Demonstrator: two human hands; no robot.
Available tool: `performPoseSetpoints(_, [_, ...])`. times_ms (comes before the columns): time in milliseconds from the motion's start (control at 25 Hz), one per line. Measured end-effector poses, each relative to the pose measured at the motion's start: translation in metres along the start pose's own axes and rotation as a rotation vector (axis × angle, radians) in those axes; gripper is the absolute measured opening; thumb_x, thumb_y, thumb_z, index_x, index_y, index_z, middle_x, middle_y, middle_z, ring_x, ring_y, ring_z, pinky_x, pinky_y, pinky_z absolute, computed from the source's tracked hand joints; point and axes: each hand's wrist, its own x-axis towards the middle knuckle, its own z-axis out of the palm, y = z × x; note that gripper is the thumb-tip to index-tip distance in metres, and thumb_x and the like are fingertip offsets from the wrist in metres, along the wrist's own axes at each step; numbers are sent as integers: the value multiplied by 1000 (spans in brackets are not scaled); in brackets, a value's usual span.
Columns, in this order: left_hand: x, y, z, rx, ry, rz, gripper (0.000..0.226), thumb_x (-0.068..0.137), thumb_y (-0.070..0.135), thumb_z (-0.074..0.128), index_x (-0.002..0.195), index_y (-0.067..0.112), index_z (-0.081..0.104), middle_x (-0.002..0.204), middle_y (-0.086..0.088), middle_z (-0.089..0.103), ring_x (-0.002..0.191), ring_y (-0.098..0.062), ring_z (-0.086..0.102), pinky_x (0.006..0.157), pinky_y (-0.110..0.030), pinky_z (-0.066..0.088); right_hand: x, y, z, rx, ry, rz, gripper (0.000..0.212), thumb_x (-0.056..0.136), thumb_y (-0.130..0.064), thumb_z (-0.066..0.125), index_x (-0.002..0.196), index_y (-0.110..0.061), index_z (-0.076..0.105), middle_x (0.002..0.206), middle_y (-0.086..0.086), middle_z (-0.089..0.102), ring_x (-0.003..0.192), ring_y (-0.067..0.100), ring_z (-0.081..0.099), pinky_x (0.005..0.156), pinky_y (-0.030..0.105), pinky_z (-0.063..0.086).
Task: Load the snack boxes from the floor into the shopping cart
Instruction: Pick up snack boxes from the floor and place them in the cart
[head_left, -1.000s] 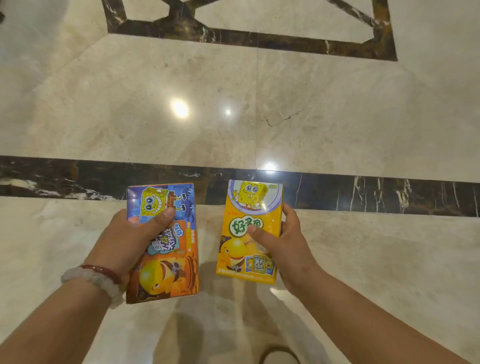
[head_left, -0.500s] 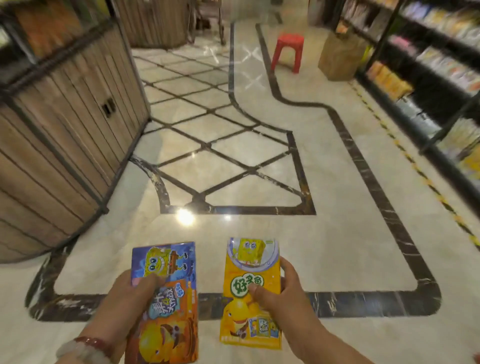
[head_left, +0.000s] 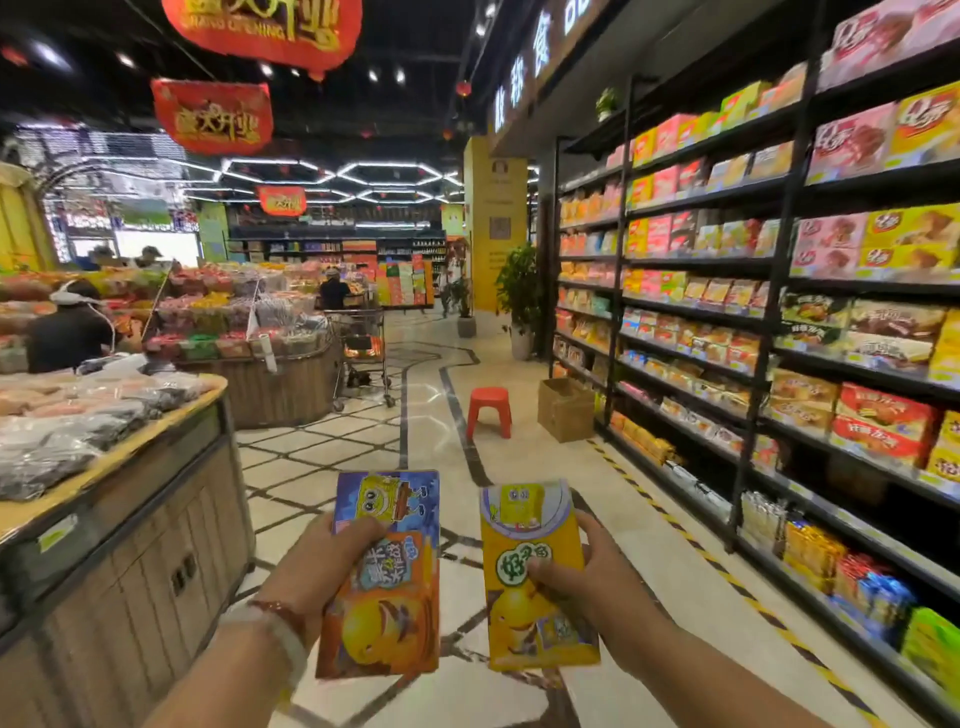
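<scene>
My left hand (head_left: 311, 569) grips a blue-and-orange snack box (head_left: 387, 613) with a cartoon sponge on it, thumb across its front. My right hand (head_left: 587, 577) grips a yellow snack box (head_left: 524, 613) of the same cartoon brand. Both boxes are held upright in front of me, side by side, a small gap between them. A shopping cart (head_left: 361, 358) stands far down the aisle beside a wooden produce stand, with a person behind it.
A wooden display counter (head_left: 135, 545) with bagged goods runs along my left. Tall black shelves (head_left: 779, 322) of snack boxes line the right. A red stool (head_left: 489, 411) and a cardboard box (head_left: 565, 408) sit ahead on the marble floor. People stand at far left.
The view has swung up from the floor to the shop aisle. Both hands keep the same hold on the two boxes.
</scene>
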Motion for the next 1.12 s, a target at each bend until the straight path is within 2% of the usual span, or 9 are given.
performPoseSetpoints(40, [1,14,19,-17,-24,9,23,86,14,60,106,1,58,85,-21,72,63,-31,70,55,-35,56,-6,-21,-15,11,42,-42,68,74,-10,79,129,-23,41,103,9,71,83,27,73,73,46,59])
performPoseSetpoints(160, [6,41,79,-26,-133,51,25,87,17,60,107,2,59,86,-21,72,66,-31,70,64,-40,57,-29,-61,-63,42,175,-124,68,75,-11,78,129,-26,40,103,9,72,84,28,73,75,48,59])
performPoseSetpoints(360, [16,65,171,-101,-345,63,20,87,16,60,103,5,58,82,-19,72,60,-29,69,54,-37,57,-68,-90,-132,46,390,-174,68,75,-13,78,130,-26,41,107,7,71,86,27,72,79,49,58])
performPoseSetpoints(560, [31,85,259,-42,-620,82,21,86,22,62,101,8,59,89,-18,72,68,-30,69,64,-42,58,-113,-101,-184,33,663,-241,74,75,-14,78,136,-27,38,110,9,70,87,30,72,79,52,57])
performPoseSetpoints(720, [23,97,328,6,-886,93,32,80,30,67,104,9,62,92,-17,72,82,-35,69,80,-53,54,-168,-104,-206,15,917,-270,75,76,-14,77,138,-24,37,113,11,68,88,30,71,76,46,58])
performPoseSetpoints(840, [-4,98,379,40,-1084,115,44,71,37,71,105,11,60,92,-17,72,81,-35,70,78,-54,55,-225,-102,-206,-14,1114,-270,71,78,-14,76,138,-22,38,114,8,68,86,25,72,71,37,58])
performPoseSetpoints(1000, [-92,86,442,36,-1365,112,23,84,26,65,97,8,63,86,-16,71,66,-27,69,64,-40,58,-328,-94,-192,-57,1408,-250,67,78,-14,76,135,-22,41,101,6,72,77,19,72,68,37,58])
performPoseSetpoints(1040, [-114,84,456,26,-1433,113,26,82,28,66,98,8,64,86,-15,71,63,-25,68,60,-37,57,-353,-93,-189,-68,1475,-251,67,77,-17,77,134,-23,42,103,4,72,79,18,71,70,37,58])
performPoseSetpoints(1120, [-166,80,481,5,-1574,118,52,69,45,75,105,9,65,94,-14,71,70,-28,67,60,-39,57,-407,-95,-177,-93,1610,-261,78,69,-30,83,134,-29,42,120,3,65,98,20,67,82,41,55])
